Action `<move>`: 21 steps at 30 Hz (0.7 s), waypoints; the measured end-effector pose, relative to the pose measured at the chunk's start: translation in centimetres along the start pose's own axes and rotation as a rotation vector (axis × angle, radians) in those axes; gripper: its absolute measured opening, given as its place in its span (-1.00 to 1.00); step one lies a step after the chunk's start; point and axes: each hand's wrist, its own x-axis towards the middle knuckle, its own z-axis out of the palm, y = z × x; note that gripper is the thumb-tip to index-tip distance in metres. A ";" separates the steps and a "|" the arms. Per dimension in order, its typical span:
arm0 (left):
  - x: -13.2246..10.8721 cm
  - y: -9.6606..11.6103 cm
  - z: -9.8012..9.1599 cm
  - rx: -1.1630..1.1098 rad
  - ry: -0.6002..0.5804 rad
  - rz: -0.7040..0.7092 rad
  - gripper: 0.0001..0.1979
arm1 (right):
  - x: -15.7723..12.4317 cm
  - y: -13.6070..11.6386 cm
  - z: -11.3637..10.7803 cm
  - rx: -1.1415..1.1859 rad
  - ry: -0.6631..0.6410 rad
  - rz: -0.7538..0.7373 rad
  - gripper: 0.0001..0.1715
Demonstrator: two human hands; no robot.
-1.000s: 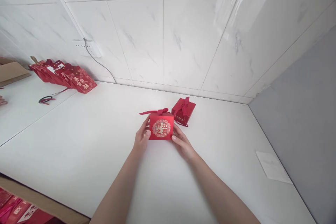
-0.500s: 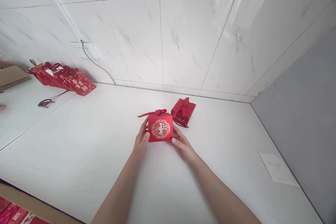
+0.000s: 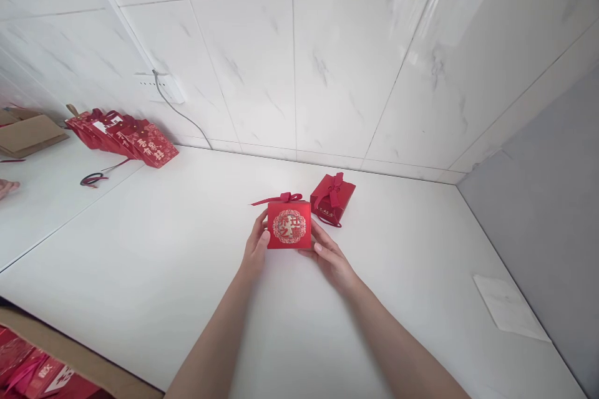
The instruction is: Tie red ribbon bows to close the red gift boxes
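Observation:
A small red gift box [image 3: 289, 225] with a round gold emblem on its near face and a ribbon bow on top is held between both hands at the middle of the table. My left hand [image 3: 255, 248] grips its left side, thumb at the front edge and fingers behind. On the right side, my right hand [image 3: 331, 259] has its fingers against and under the box, with the thumb beside the lower right corner. Just behind and to the right lies a second red gift box [image 3: 346, 198] with a bow, tilted on the table.
Several red gift bags [image 3: 152, 146] lean by the wall at the left, near an open cardboard box [image 3: 32, 136]. Dark ribbon loops [image 3: 92, 179] lie before them. Another person's hand [image 3: 7, 187] shows at the left edge. A carton [image 3: 84, 355] of red packages stands at lower left.
The view has shifted slightly, so most things sit a little further right. My right thumb has slid off the box's front corner. Another person's hand shows more at the left.

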 end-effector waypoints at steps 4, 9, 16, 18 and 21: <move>0.0 0.1 -0.1 -0.006 0.029 -0.075 -0.41 | 0.0 0.0 -0.1 -0.023 0.008 0.016 -0.20; -0.1 0.2 0.0 -0.020 0.037 -0.094 -0.42 | 0.0 0.1 -0.2 -0.014 0.020 0.015 -0.22; -0.2 0.3 0.4 0.008 0.053 -0.087 -0.42 | -0.1 -0.2 0.0 0.026 0.032 0.018 -0.28; -0.1 0.3 0.4 0.016 0.046 -0.091 -0.41 | -0.1 -0.3 0.1 0.037 0.028 0.021 -0.29; 0.0 0.2 0.3 0.014 0.011 -0.093 -0.38 | 0.0 -0.4 0.1 0.051 0.039 0.011 -0.30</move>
